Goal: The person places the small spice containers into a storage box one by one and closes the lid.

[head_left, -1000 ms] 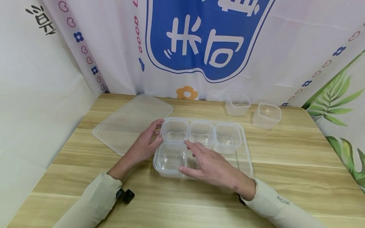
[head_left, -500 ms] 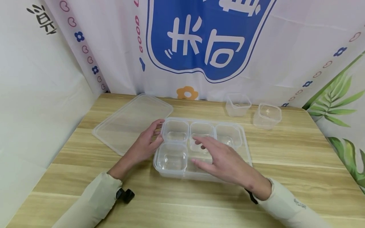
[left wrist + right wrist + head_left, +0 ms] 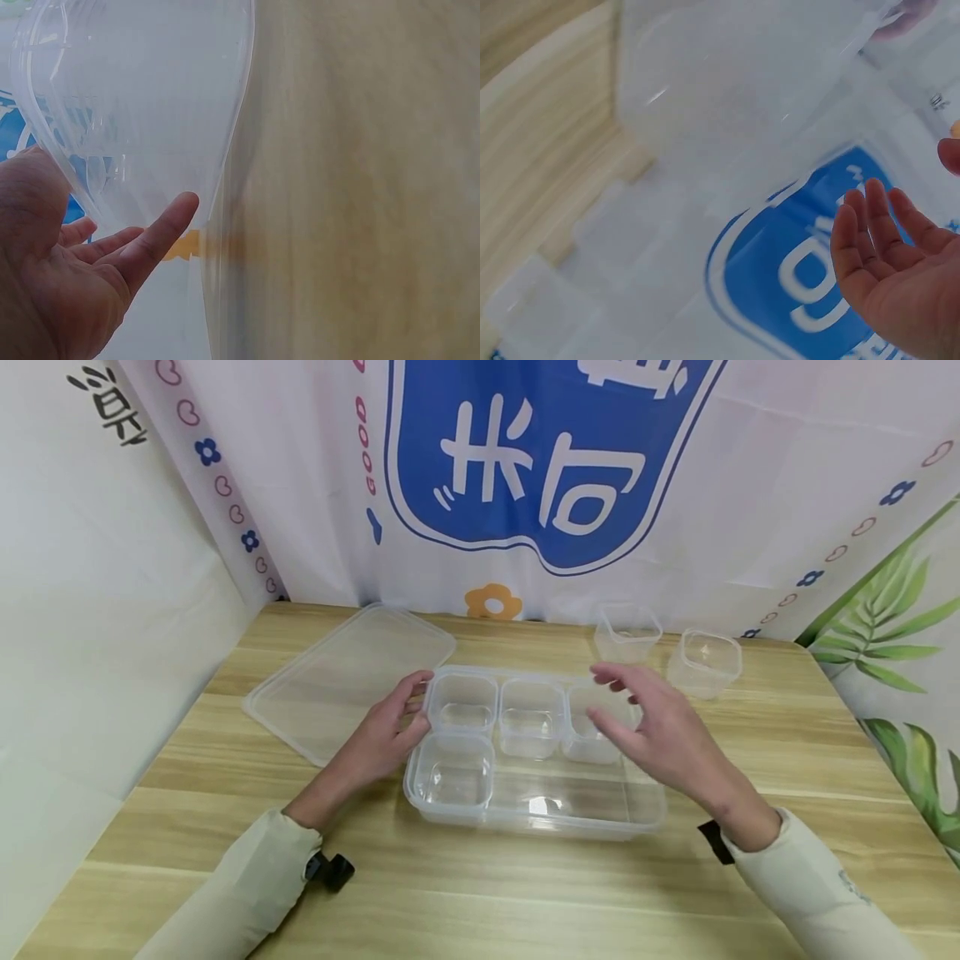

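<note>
A large clear plastic container (image 3: 540, 822) lies on the table, holding several small clear tubs. Three of them, among them a left tub (image 3: 461, 703) and a middle tub (image 3: 532, 720), line its back side; a front tub (image 3: 453, 774) fills the near left corner. My left hand (image 3: 384, 732) rests at the container's left end, its fingers loosely extended along the outer wall in the left wrist view. Over the back right tub (image 3: 588, 739) hovers my right hand (image 3: 667, 735), fingers spread and holding nothing; it partly hides that tub.
A flat translucent lid (image 3: 345, 681) lies on the table to the left, behind my left hand. Two more clear tubs stand at the back right, a farther tub (image 3: 626, 639) and a nearer tub (image 3: 703, 667). A printed curtain (image 3: 322, 510) hangs behind the table.
My right hand has moved rightward from over the container's middle to its back right corner, uncovering the middle tub and the front area. My left hand has stayed put.
</note>
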`<state>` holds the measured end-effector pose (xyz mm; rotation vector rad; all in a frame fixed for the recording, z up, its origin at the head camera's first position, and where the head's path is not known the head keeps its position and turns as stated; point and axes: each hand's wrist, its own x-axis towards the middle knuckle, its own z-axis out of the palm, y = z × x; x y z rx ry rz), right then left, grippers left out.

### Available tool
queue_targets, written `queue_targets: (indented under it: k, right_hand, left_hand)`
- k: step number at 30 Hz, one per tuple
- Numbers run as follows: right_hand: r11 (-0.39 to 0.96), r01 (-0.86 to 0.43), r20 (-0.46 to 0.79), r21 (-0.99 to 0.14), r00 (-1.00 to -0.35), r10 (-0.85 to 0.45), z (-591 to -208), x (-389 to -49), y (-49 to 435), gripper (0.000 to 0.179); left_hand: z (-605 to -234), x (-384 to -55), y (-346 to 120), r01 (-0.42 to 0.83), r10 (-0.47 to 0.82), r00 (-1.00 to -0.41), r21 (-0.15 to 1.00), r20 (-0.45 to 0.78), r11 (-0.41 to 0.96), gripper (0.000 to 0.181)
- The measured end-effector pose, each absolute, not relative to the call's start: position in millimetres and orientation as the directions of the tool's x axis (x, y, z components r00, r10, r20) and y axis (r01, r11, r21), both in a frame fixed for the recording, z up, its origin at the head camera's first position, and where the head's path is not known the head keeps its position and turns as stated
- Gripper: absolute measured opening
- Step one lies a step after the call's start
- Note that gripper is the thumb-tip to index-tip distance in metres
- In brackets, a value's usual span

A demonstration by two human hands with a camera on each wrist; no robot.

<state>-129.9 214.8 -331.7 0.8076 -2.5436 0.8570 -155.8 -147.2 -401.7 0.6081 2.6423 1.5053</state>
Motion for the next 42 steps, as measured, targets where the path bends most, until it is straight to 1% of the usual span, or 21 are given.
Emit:
queue_targets:
  k: [6,11,15,21,25,28,32,36,42]
  right_hand:
    - [0.695,-0.532,0.485,-0.484,-0.824,-0.293,-339,-149,248,0.045]
    - [0.721,-0.492,0.461,-0.488,-0.847,-0.266,-348,-166,280,0.049]
    - [0.75,-0.44,0.441,-0.493,-0.87,-0.22,-355,-178,307,0.052]
    - [0.789,-0.273,0.34,-0.55,-0.936,-0.088,-362,-190,344,0.067]
    - [0.791,-0.194,0.292,-0.581,-0.956,-0.02,-368,-196,365,0.078]
    - [0.793,-0.17,0.264,-0.585,-0.965,-0.012,-372,-201,378,0.083]
    - [0.798,-0.174,0.233,-0.577,-0.971,-0.044,-374,-209,393,0.085]
    - [0.795,-0.127,0.143,-0.593,-0.988,-0.052,-374,-213,409,0.092]
    - [0.756,-0.026,-0.022,-0.654,-0.998,-0.054,-372,-216,421,0.102]
  left_hand:
    - [-402,-156,-148,0.325,0.358,-0.919,0.832,0.165,0.45,0.059]
    - [-402,-156,-149,0.334,0.361,-0.915,0.837,0.178,0.434,0.058]
    - [-401,-157,-149,0.33,0.361,-0.917,0.836,0.172,0.439,0.058]
    - [-402,-156,-148,0.327,0.36,-0.917,0.84,0.172,0.433,0.058]
    - [-403,-155,-148,0.319,0.355,-0.92,0.84,0.163,0.44,0.058]
    - [-403,-155,-148,0.319,0.352,-0.922,0.836,0.163,0.446,0.058]
    - [-403,-155,-149,0.328,0.354,-0.919,0.835,0.173,0.442,0.058]
    - [-404,-155,-148,0.331,0.355,-0.918,0.836,0.177,0.439,0.059]
    - [-404,-156,-148,0.325,0.351,-0.92,0.837,0.173,0.44,0.06]
